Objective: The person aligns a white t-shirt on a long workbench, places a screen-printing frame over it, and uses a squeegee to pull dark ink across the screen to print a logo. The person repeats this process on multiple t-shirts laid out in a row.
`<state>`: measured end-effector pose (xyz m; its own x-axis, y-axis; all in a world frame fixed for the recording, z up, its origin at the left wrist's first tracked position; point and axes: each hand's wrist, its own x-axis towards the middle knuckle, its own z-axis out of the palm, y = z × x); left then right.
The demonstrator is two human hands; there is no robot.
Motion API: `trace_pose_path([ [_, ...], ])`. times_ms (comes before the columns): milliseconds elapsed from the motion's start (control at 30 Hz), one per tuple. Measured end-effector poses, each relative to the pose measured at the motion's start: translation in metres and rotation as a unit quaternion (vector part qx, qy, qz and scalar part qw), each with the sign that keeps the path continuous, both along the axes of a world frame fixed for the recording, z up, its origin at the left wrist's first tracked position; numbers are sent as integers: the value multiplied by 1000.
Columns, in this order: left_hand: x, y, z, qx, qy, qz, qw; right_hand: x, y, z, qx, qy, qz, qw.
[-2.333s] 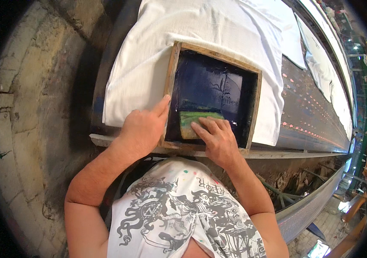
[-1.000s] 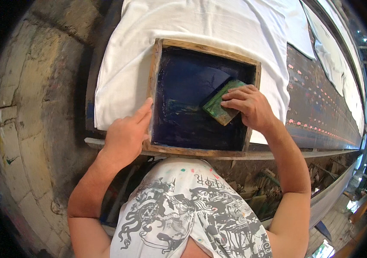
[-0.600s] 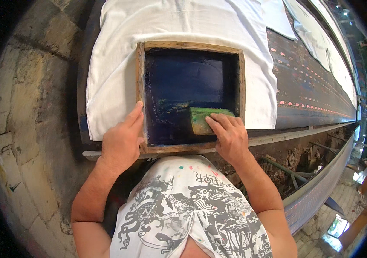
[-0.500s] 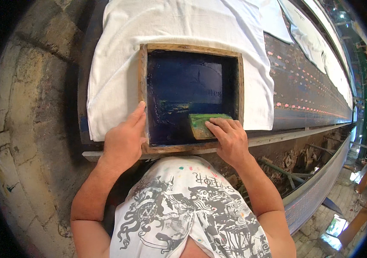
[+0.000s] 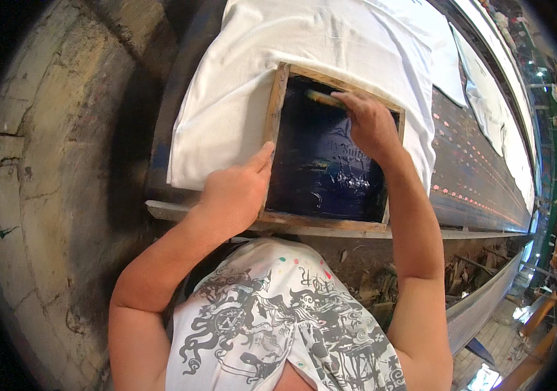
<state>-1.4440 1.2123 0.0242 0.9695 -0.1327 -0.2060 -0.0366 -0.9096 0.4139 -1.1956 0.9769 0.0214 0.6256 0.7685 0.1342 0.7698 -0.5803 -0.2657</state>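
A wooden screen printing frame (image 5: pixel 331 221) lies on a white cloth (image 5: pixel 223 114), which looks like a T-shirt. Its mesh (image 5: pixel 311 173) is dark blue and wet, with the lines of a design showing in the right half. My left hand (image 5: pixel 236 192) grips the frame's left side, index finger stretched along the wood. Inside the frame, near its far edge, my right hand (image 5: pixel 373 127) is closed on a squeegee (image 5: pixel 323 99). Only the squeegee's left end shows, slightly blurred; my fingers hide the rest.
The cloth lies on a long dark table (image 5: pixel 454 140) with rows of pink marks. More white cloths (image 5: pixel 484 107) are spread further along it. A rail (image 5: pixel 167 210) runs along the near edge, close to my body. At the left is a worn concrete surface (image 5: pixel 44 195).
My right hand has pushed the squeegee from the near right corner to the far edge of the frame. More of the design shows on the mesh. My left hand stays on the frame.
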Motion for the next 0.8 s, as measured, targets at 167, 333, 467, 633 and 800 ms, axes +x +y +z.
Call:
trace_pose_path([
  [167,1,0,2,4,16,-3,1000,12,14,-11,-5,2,-20,1000],
  [333,2,0,5,27,33,-9,999,-46,1,-19,19,-6,37,999],
  [467,0,2,1,11,17,-14,1000,-124,-17,-14,-2,2,41,999],
  [633,3,2,1,0,2,-14,1000,-149,-32,2,-15,35,41,998],
  [800,5,1,5,5,17,-17,1000,-56,-42,16,-13,82,43,996],
])
